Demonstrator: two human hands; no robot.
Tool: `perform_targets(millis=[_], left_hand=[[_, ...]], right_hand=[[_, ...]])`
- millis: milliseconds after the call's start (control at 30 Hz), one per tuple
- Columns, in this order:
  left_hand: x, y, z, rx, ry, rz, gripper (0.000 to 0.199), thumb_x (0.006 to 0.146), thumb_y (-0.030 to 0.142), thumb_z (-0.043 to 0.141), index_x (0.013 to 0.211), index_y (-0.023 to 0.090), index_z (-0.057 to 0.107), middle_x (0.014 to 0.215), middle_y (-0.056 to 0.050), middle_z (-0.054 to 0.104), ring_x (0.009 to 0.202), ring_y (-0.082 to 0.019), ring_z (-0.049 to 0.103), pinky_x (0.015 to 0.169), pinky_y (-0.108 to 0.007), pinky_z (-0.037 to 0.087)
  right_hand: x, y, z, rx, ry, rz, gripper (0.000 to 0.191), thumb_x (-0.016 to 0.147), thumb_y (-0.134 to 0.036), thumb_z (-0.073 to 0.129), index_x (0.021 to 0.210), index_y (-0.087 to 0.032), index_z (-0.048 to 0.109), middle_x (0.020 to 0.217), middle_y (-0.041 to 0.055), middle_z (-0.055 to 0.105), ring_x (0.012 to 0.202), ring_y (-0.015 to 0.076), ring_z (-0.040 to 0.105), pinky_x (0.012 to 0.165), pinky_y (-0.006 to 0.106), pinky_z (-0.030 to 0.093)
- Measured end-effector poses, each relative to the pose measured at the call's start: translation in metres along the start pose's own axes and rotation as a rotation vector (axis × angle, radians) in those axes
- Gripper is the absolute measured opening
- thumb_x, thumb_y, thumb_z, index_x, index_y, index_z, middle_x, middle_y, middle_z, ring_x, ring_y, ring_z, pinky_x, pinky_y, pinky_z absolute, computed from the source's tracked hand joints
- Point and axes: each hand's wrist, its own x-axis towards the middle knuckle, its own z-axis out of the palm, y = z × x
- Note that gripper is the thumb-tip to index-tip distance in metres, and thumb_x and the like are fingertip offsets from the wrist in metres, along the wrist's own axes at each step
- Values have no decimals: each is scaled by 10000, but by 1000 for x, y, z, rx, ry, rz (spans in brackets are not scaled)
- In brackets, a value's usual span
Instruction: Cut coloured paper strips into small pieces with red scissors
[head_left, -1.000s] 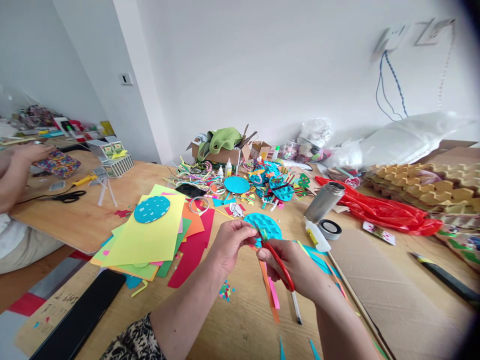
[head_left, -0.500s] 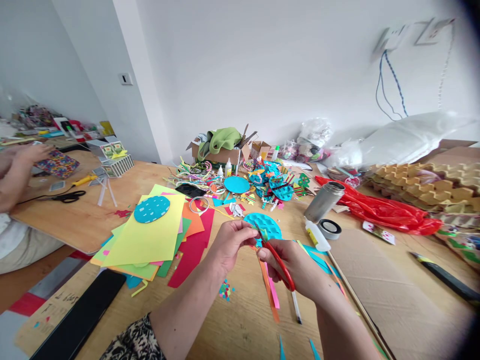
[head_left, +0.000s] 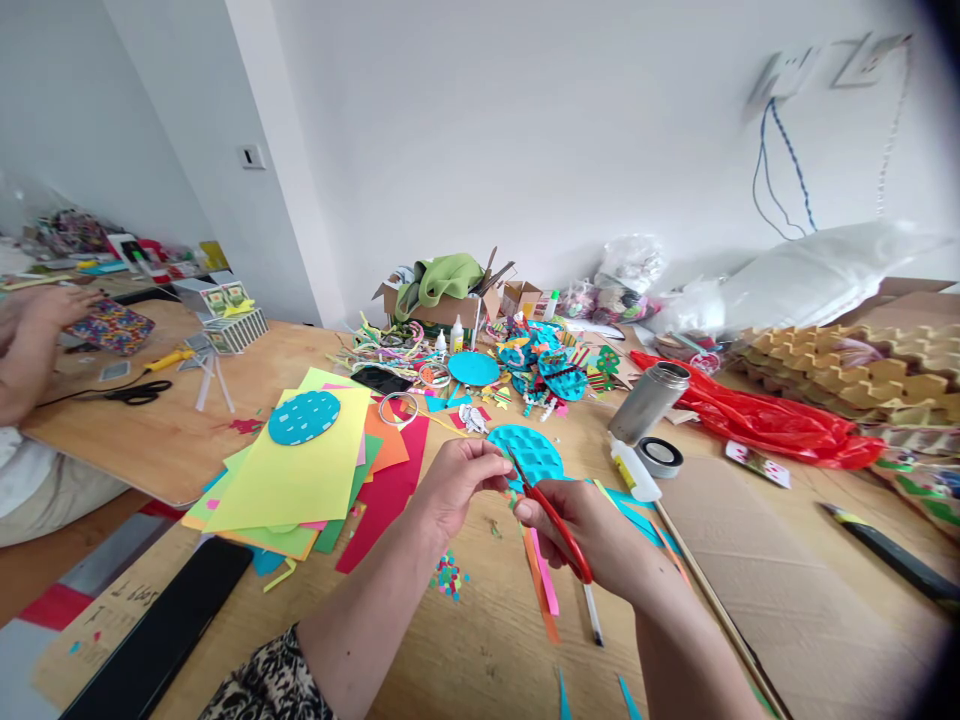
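Observation:
My right hand [head_left: 589, 525] is closed around the handles of red scissors [head_left: 561, 530], their blades pointing away toward my left fingertips. In a pinch beside the blades, my left hand [head_left: 457, 485] holds a small coloured paper piece, mostly hidden by the fingers. Beneath the scissors, an orange paper strip [head_left: 544, 600] and a pink paper strip [head_left: 547, 575] extend toward me. Just beyond both hands lies a blue disc with raised squares [head_left: 529, 447]. Tiny round-looking paper bits [head_left: 450, 577] form a small heap below my left hand, with a few green scraps [head_left: 495, 527] nearby.
Coloured paper sheets [head_left: 292, 490] and a dotted blue oval [head_left: 304, 418] lie left, near a black phone-like slab [head_left: 161, 630]. Rightward are a metal flask [head_left: 651, 402], glue bottle [head_left: 634, 470], cardboard [head_left: 772, 560] and a utility knife [head_left: 892, 555]. Another person's arm [head_left: 34, 345] is far left.
The scissor blades have drawn closer together, and the green piece beside them is gone from there. Green scraps now show on the table, and the heap of paper bits looks larger.

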Motion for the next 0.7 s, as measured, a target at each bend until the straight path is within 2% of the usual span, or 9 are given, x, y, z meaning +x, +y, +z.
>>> perform_targets(millis=[267,700], left_hand=[[1,1,-2,55,13,17,98,610,213,671,615,120,639,627,-45,640,586,-119,548,644,-275,425],[2,0,-4,105,-19,11,100,611,221,669,633,124,658,644,-50,644,618,-132,551,651,-283,425]], right_hand=[[0,0,-2,-24,-1,-17,467,842,-599,458,643,-180,514,573,29,626,506,132,557,485,233,381],[0,1,-2,-39,-18,-61,447,854,-571,465,644,-180,513,573,18,616,490,118,528,474,227,362]])
